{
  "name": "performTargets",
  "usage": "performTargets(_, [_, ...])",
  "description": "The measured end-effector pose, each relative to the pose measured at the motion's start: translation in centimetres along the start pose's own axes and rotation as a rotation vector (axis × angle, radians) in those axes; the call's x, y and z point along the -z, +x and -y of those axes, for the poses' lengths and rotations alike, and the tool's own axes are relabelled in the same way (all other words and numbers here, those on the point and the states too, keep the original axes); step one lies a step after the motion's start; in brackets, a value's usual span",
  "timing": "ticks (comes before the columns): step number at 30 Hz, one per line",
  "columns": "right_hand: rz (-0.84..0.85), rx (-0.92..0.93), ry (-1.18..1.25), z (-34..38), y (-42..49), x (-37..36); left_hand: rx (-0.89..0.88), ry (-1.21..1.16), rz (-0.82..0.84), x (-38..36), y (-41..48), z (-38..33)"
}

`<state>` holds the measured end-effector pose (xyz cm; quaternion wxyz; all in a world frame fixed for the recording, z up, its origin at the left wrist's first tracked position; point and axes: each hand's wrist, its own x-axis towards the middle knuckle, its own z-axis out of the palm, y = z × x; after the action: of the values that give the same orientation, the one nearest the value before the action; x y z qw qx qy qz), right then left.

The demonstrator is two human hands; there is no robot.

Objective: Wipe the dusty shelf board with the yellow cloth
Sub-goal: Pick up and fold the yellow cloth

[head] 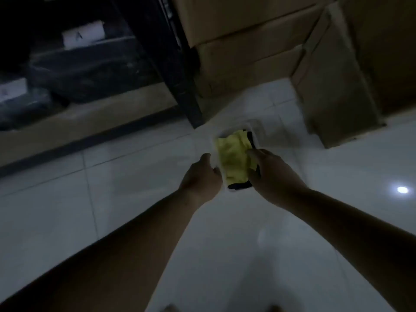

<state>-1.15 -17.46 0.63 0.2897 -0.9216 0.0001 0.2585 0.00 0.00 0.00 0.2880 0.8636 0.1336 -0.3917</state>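
**Two hands at a small tub with the yellow cloth**

The yellow cloth [234,158] sits in a small clear tub [217,152] on the floor, w/ something dark under it that peeks out at the near and right edges. The tub's rim is pale and hard to see vs. the white floor.

Left hand [201,179] is at the tub's left edge, fingers curled round the rim. Right hand [273,174] is on the cloth's right side, fingers bent down onto it; can't tell if it pinches the cloth or just rests on it.

Open room: lots of bare floor [126,183] near and left of the tub. Far side is tight. A black shelf post [177,70] stands just behind-left of the tub, and brown boxes [252,46] are stacked just behind it. A tall box [333,86] stands near, behind-right.

Floor is shiny white tile w/ thin lines; one bright light spot at right. Room is dim.

Shelf board [74,129] is tan, low, at left, well apart from the cloth. Dark wrapped bundles [90,70] w/ white labels lie on it.

Count: 2 hands, 1 cloth, 1 tub, 1 post, 2 white labels seen.
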Motion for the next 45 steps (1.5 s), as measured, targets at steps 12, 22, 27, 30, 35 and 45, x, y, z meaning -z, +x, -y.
performTargets(12, [-0.084, -0.121, -0.178, 0.6, 4.0, -5.5, 0.018, -0.389, -0.025, -2.4, 3.0, 2.1])
performTargets(22, [-0.054, -0.192, 0.053, 0.7, 4.6, -4.2, 0.01, -0.325, -0.049, -2.3, 2.1, 2.0])
performTargets(27, [-0.123, -0.213, 0.271, 0.9, 3.3, -2.3, 0.015, -0.225, -0.003, -1.9, 1.7, 1.5])
performTargets(30, [-0.097, -0.372, 0.716, 1.6, 1.7, 0.5, 0.019, -0.132, 0.039, -0.4, -0.1, 0.5])
performTargets(35, [0.112, -0.531, 1.445, 6.1, -6.0, 8.8, -0.086, -0.151, -0.068, 6.1, -9.1, -2.7])
performTargets(45, [0.216, -0.472, 1.847, 24.4, -26.3, 30.9, -0.318, -0.188, -0.225, 22.2, -40.5, -12.4])
